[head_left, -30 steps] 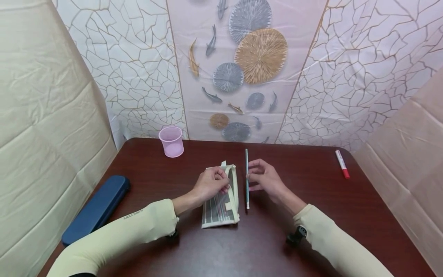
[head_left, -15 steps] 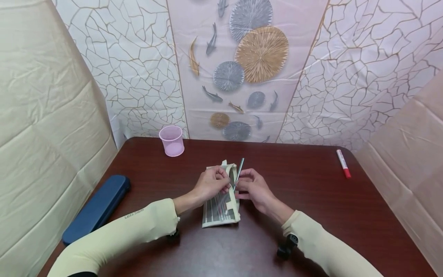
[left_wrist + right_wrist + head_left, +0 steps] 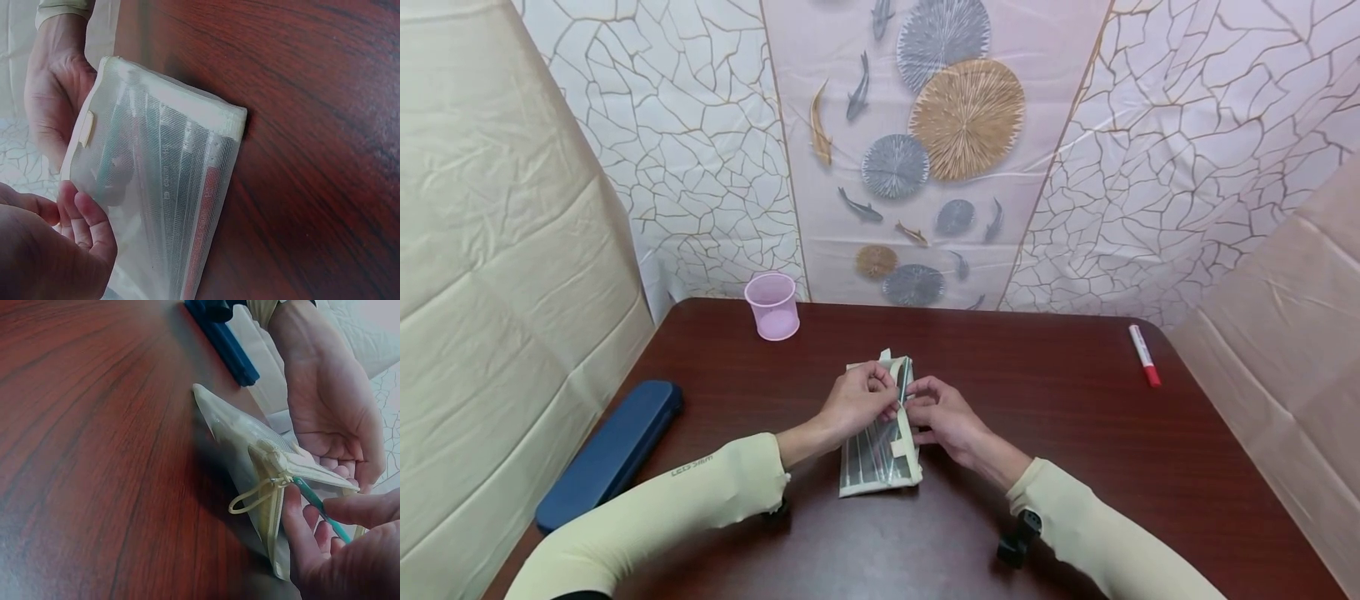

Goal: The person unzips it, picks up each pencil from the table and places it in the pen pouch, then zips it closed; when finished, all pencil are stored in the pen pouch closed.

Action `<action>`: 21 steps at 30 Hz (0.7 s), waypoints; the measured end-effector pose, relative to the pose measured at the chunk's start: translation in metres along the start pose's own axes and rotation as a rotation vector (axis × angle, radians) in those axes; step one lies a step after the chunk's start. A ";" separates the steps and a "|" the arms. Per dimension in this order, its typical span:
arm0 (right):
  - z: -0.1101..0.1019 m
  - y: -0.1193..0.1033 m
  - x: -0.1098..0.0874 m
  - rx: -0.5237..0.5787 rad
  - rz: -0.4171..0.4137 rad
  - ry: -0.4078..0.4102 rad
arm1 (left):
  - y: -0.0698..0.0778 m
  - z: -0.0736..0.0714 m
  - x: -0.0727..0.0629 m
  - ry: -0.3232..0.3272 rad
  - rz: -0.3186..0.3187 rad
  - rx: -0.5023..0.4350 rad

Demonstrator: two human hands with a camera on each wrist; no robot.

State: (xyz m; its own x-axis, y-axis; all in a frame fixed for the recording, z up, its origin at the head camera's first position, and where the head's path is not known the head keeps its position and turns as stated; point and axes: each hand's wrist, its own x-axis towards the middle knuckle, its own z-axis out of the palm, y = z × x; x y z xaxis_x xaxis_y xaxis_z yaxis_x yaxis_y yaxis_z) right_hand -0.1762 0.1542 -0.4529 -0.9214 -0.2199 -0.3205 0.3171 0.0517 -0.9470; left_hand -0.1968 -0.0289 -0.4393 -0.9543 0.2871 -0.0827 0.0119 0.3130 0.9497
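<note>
A see-through mesh pencil pouch (image 3: 868, 462) with cream edging lies at the middle of the table, its zipped side gaping to the right. My left hand (image 3: 856, 398) pinches the upper lip of that opening. Between the thumb and fingers of my right hand (image 3: 951, 425) is a teal pencil (image 3: 312, 499). One end of the pencil is inside the pouch opening, hidden by the zip edge. Through the mesh in the left wrist view several slim sticks show, one of them red (image 3: 203, 215). A cord loop (image 3: 250, 499) hangs from the zip pull.
A blue long case (image 3: 610, 454) lies along the table's left side. A pink cup (image 3: 773, 310) stands at the back left. A white marker with a red cap (image 3: 1144, 356) lies far right. Cloth walls border the table (image 3: 1037, 358).
My right hand has moved left with the pencil, which tilted and slid into the pouch opening. The left hand has stayed at the pouch's lip.
</note>
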 end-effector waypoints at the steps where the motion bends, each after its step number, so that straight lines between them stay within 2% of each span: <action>1: 0.000 0.000 0.000 -0.003 0.003 -0.004 | 0.000 0.000 0.000 0.001 0.000 0.002; 10: -0.001 0.002 0.006 -0.028 0.017 -0.038 | 0.000 0.002 -0.002 0.000 0.024 -0.004; 21: -0.007 -0.005 0.010 -0.197 -0.034 -0.010 | 0.000 0.001 0.000 -0.012 0.017 -0.018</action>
State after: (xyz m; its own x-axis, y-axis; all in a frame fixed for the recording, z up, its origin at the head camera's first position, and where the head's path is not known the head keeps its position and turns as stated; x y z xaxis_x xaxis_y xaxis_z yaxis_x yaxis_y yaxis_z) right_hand -0.1883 0.1582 -0.4515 -0.9282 -0.2346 -0.2889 0.2347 0.2334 -0.9436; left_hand -0.1963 -0.0283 -0.4396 -0.9505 0.3029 -0.0696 0.0230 0.2919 0.9562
